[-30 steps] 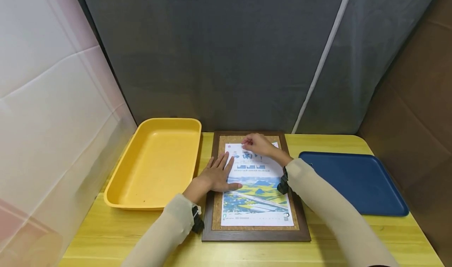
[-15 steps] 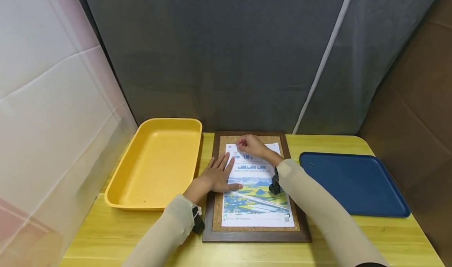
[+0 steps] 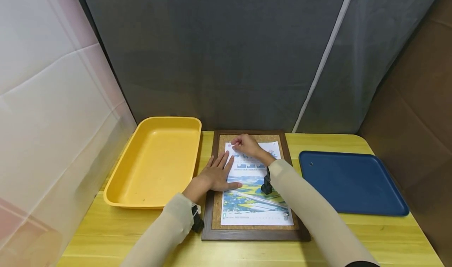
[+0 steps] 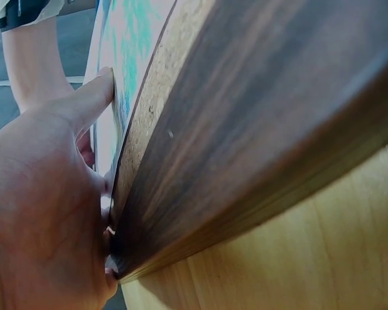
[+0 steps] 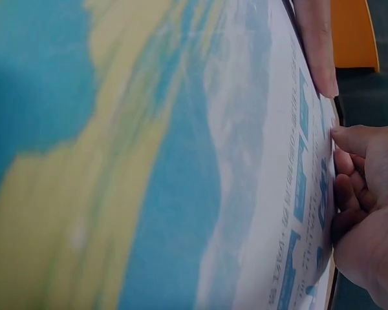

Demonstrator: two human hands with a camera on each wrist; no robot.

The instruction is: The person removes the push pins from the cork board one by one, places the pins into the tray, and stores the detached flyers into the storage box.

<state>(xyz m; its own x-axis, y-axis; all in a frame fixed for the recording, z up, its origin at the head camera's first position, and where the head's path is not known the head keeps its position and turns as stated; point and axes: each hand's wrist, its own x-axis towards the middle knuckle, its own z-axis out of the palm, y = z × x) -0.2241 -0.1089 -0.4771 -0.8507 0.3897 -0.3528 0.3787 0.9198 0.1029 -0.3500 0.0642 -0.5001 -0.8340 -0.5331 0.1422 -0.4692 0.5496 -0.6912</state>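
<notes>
We see one white printed sheet (image 3: 250, 192), taller than wide, lying on one cork board (image 3: 254, 227) with a dark brown frame (image 3: 256, 236). Blue lettering runs across its upper part, above three small blue boxes in a row; below spreads a landscape in blue, green and yellow crossed by pale diagonal streaks, then a white strip of tiny print.

Of the two hands, the left hand (image 3: 217, 176) lies flat with fingers spread, pressing the sheet's left side and gripping nothing. The right hand (image 3: 245, 146) has its fingers curled near the sheet's upper left corner; we cannot tell whether they pinch anything.

We count two trays on the table (image 3: 399, 239): one yellow tray (image 3: 155, 161) left of the board, one blue tray (image 3: 353, 184) right of it.
</notes>
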